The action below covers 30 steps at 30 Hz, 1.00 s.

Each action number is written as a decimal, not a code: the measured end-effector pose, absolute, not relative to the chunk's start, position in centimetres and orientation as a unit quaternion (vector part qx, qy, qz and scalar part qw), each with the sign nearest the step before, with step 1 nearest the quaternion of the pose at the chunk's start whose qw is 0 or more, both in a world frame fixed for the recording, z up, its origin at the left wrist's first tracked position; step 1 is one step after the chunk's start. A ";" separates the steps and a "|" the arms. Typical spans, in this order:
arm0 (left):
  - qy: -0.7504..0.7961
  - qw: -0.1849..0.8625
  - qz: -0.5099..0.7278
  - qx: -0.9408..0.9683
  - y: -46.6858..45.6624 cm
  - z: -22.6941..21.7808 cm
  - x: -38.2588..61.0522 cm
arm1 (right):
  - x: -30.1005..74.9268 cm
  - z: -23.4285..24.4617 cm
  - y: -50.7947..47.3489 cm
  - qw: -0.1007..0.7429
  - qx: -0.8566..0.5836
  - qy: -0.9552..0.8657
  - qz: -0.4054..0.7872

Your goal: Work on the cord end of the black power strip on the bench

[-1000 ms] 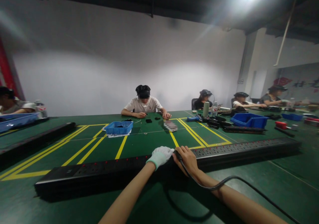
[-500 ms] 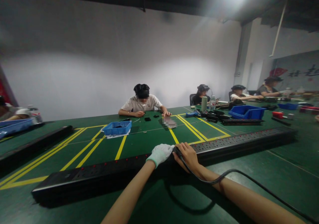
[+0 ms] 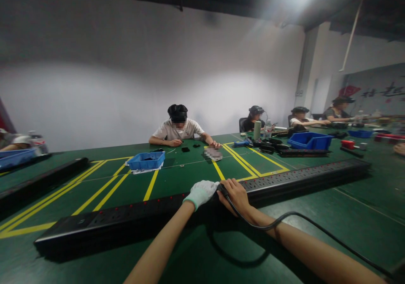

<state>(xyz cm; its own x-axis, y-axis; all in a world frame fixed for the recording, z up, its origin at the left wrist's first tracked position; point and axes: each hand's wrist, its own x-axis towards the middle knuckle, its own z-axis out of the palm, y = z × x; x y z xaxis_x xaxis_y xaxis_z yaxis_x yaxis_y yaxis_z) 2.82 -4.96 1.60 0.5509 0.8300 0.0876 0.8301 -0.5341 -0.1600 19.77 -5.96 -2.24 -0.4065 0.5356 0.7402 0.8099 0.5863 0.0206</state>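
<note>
A long black power strip point(image 3: 300, 178) with many sockets lies across the green table point(image 3: 196, 170) in front of me. My left hand point(image 3: 201, 193), in a white glove, rests curled on the strip's middle. My bare right hand point(image 3: 236, 195) is right beside it, closed round the end of a black cable point(image 3: 284, 220). The cable runs over my right forearm and off to the lower right. What the cable's tip meets on the strip is hidden by my fingers.
A blue tray point(image 3: 146, 160) sits beyond the strip on yellow floor-style markings. A person in a white shirt point(image 3: 177, 129) works opposite; other people sit at the far right near a blue bin point(image 3: 310, 140). Another black strip point(image 3: 44, 178) lies at the left.
My view has tilted and shifted slightly, so the strip and my hands sit a little higher in the picture. Both hands keep the same hold on the strip and cable.
</note>
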 end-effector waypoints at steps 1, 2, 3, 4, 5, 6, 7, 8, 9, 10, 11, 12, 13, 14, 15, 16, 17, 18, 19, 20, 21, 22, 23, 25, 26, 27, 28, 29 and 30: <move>-0.474 0.092 0.000 -0.876 -4.9 1.6 2.8 | 19.8 -2.2 -6.0 0.357 -0.412 -0.816 -0.192; -0.474 0.092 0.000 -0.876 -4.9 1.6 2.8 | 19.8 -2.2 -6.0 0.357 -0.412 -0.816 -0.192; -0.474 0.093 0.001 -0.876 -4.9 1.5 2.8 | 19.8 -2.2 -6.0 0.357 -0.410 -0.817 -0.192; -0.473 0.093 0.002 -0.876 -4.8 1.5 2.8 | 19.8 -2.2 -6.0 0.357 -0.409 -0.818 -0.191; -0.473 0.094 0.003 -0.876 -4.8 1.4 2.7 | 19.8 -2.2 -6.0 0.357 -0.409 -0.818 -0.190; -0.473 0.095 0.003 -0.876 -4.7 1.4 2.7 | 19.8 -2.2 -6.0 0.357 -0.410 -0.818 -0.188; -0.472 0.095 0.004 -0.876 -4.7 1.3 2.7 | 19.8 -2.1 -6.1 0.357 -0.411 -0.818 -0.187; -0.472 0.095 0.005 -0.876 -4.6 1.3 2.7 | 19.7 -2.1 -6.1 0.357 -0.412 -0.818 -0.186; -0.472 0.095 0.005 -0.877 -4.6 1.2 2.6 | 19.7 -2.1 -6.1 0.356 -0.414 -0.817 -0.185; -0.471 0.094 0.004 -0.877 -4.6 1.2 2.6 | 19.7 -2.2 -6.1 0.356 -0.415 -0.816 -0.186; -0.471 0.094 0.003 -0.877 -4.6 1.2 2.6 | 19.7 -2.2 -6.1 0.356 -0.416 -0.816 -0.187; -0.471 0.094 0.001 -0.877 -4.5 1.2 2.6 | 19.7 -2.2 -6.1 0.357 -0.416 -0.815 -0.190; -0.470 0.093 -0.002 -0.877 -4.5 1.2 2.6 | 19.7 -2.3 -6.0 0.359 -0.415 -0.813 -0.193; -0.470 0.092 -0.003 -0.878 -4.5 1.2 2.6 | 19.7 -2.3 -6.0 0.362 -0.415 -0.812 -0.196; -0.469 0.091 -0.004 -0.878 -4.5 1.2 2.6 | 19.7 -2.3 -6.0 0.364 -0.414 -0.810 -0.199; -0.469 0.091 -0.004 -0.879 -4.5 1.2 2.6 | 19.6 -2.4 -6.0 0.366 -0.414 -0.808 -0.202; -0.468 0.091 -0.004 -0.879 -4.5 1.2 2.5 | 19.6 -2.4 -6.0 0.367 -0.414 -0.808 -0.203; -0.467 0.092 -0.003 -0.879 -4.5 1.1 2.5 | 19.6 -2.4 -6.0 0.367 -0.415 -0.808 -0.203; -0.467 0.093 -0.003 -0.879 -4.5 1.1 2.5 | 19.6 -2.4 -6.0 0.367 -0.415 -0.808 -0.202; -0.467 0.094 -0.002 -0.879 -4.5 1.1 2.5 | 19.6 -2.4 -6.0 0.366 -0.415 -0.808 -0.201; -0.466 0.095 0.000 -0.880 -4.5 1.0 2.4 | 19.6 -2.4 -6.0 0.365 -0.415 -0.809 -0.201; -0.466 0.096 0.001 -0.880 -4.5 1.0 2.4 | 19.6 -2.4 -6.0 0.363 -0.416 -0.809 -0.200; -0.466 0.096 0.003 -0.880 -4.4 1.0 2.4 | 19.6 -2.4 -6.0 0.362 -0.417 -0.809 -0.199; -0.466 0.098 0.005 -0.879 -4.4 1.0 2.4 | 19.6 -2.4 -6.0 0.361 -0.419 -0.810 -0.194; -0.466 0.099 0.006 -0.879 -4.4 1.0 2.4 | 19.6 -2.4 -6.0 0.361 -0.419 -0.811 -0.191; -0.467 0.099 0.007 -0.879 -4.4 1.0 2.4 | 19.6 -2.4 -6.0 0.362 -0.419 -0.811 -0.188; -0.467 0.100 0.007 -0.879 -4.4 1.0 2.4 | 19.6 -2.4 -6.0 0.363 -0.418 -0.812 -0.186; -0.467 0.100 0.007 -0.879 -4.4 1.0 2.4 | 19.6 -2.4 -6.0 0.363 -0.418 -0.812 -0.185; -0.467 0.101 0.006 -0.878 -4.4 1.0 2.4 | 19.6 -2.4 -6.0 0.363 -0.417 -0.813 -0.185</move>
